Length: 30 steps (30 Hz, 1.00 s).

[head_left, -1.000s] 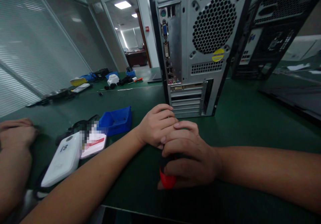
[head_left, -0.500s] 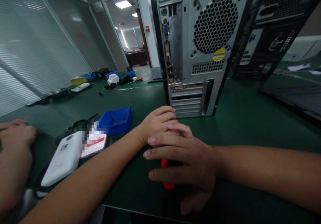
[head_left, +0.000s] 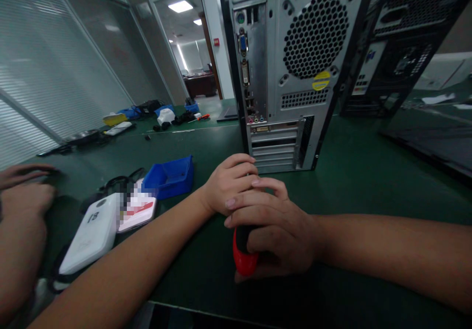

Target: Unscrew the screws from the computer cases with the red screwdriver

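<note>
The computer case (head_left: pixel 275 85) stands upright before me, its grey metal back with slots, ports and fan grille facing me. My left hand (head_left: pixel 232 184) is closed at the lower left corner of that back; its fingertips and anything they grip are hidden. Just in front, my right hand (head_left: pixel 280 230) wraps round the red-and-black handle of a screwdriver (head_left: pixel 246 262), whose rounded end points towards me. The shaft and tip are out of sight behind my hands. My right fingers overlap the left hand's knuckles.
Left of my forearm lie a blue bin (head_left: pixel 171 176), a white power bank (head_left: pixel 92 233) and a pinkish phone-like slab (head_left: pixel 142 211). Another person's hands (head_left: pixel 27 191) rest at the far left. A second computer case (head_left: pixel 391 68) stands behind on the right, near a dark panel (head_left: pixel 435 147).
My right hand's spread fingers have curled round the screwdriver handle, and more of its red end shows. My left hand has stayed in place. The other person's far hand has lifted its fingers slightly.
</note>
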Each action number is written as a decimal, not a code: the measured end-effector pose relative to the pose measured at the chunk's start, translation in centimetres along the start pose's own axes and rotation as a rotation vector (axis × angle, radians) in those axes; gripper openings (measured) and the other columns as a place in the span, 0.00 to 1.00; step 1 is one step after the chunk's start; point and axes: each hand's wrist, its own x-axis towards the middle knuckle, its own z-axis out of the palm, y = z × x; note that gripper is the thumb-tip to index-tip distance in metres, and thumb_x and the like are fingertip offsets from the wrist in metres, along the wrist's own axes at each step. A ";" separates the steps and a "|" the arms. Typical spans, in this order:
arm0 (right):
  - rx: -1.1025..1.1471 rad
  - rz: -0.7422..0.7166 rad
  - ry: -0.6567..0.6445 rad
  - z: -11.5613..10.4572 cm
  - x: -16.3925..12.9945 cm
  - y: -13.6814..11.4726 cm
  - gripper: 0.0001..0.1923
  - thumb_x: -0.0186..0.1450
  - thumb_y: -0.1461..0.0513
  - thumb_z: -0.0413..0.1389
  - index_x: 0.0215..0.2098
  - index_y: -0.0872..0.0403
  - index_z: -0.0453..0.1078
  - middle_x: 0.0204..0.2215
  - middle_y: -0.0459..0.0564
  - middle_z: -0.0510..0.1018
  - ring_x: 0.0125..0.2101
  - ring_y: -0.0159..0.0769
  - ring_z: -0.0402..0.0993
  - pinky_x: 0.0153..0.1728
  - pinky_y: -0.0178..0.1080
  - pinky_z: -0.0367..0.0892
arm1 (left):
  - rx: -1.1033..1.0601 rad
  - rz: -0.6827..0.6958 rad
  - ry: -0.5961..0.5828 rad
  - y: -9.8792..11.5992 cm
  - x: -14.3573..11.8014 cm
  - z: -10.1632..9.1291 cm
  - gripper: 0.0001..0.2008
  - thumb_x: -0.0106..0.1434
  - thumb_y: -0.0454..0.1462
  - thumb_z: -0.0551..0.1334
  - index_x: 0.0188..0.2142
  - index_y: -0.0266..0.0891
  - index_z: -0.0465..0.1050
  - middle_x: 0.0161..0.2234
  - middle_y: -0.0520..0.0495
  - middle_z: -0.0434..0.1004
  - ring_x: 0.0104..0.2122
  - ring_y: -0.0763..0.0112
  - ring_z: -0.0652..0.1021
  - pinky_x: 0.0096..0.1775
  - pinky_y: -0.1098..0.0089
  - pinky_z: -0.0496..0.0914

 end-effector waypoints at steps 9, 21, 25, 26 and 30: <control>-0.066 -0.075 -0.134 0.1 0.1 0.1 0.27 0.74 0.46 0.42 0.56 0.52 0.72 0.62 0.55 0.71 0.68 0.44 0.59 0.66 0.54 0.48 | 0.080 0.061 -0.046 0.0 0.4 -0.1 0.09 0.71 0.36 0.59 0.32 0.39 0.71 0.33 0.53 0.80 0.40 0.73 0.79 0.58 0.64 0.71; -0.099 0.002 0.020 -0.2 0.2 -0.3 0.18 0.68 0.50 0.60 0.49 0.52 0.73 0.49 0.49 0.80 0.59 0.36 0.69 0.64 0.47 0.53 | 0.030 0.016 0.027 0.2 0.4 -0.5 0.13 0.73 0.38 0.52 0.34 0.38 0.70 0.30 0.52 0.80 0.37 0.73 0.78 0.56 0.63 0.71; -0.056 0.002 0.046 -0.2 0.2 -0.3 0.20 0.64 0.49 0.64 0.45 0.54 0.70 0.42 0.44 0.81 0.53 0.34 0.74 0.60 0.46 0.57 | 0.052 0.016 0.048 0.7 0.6 -0.7 0.18 0.73 0.39 0.47 0.33 0.35 0.71 0.30 0.47 0.80 0.36 0.71 0.77 0.54 0.62 0.72; -0.051 -0.001 0.051 -0.2 0.2 -0.2 0.20 0.64 0.49 0.65 0.44 0.54 0.70 0.41 0.43 0.81 0.51 0.34 0.75 0.59 0.46 0.57 | 0.060 0.030 0.053 0.8 0.7 -0.7 0.18 0.73 0.39 0.47 0.33 0.36 0.71 0.30 0.47 0.79 0.36 0.70 0.77 0.54 0.61 0.73; -0.071 -0.025 0.038 -0.1 0.2 -0.1 0.17 0.66 0.50 0.63 0.45 0.51 0.73 0.40 0.44 0.80 0.45 0.33 0.75 0.56 0.45 0.60 | 0.076 0.061 0.045 0.9 0.6 -0.6 0.15 0.72 0.37 0.50 0.30 0.38 0.68 0.29 0.48 0.79 0.36 0.68 0.77 0.53 0.59 0.73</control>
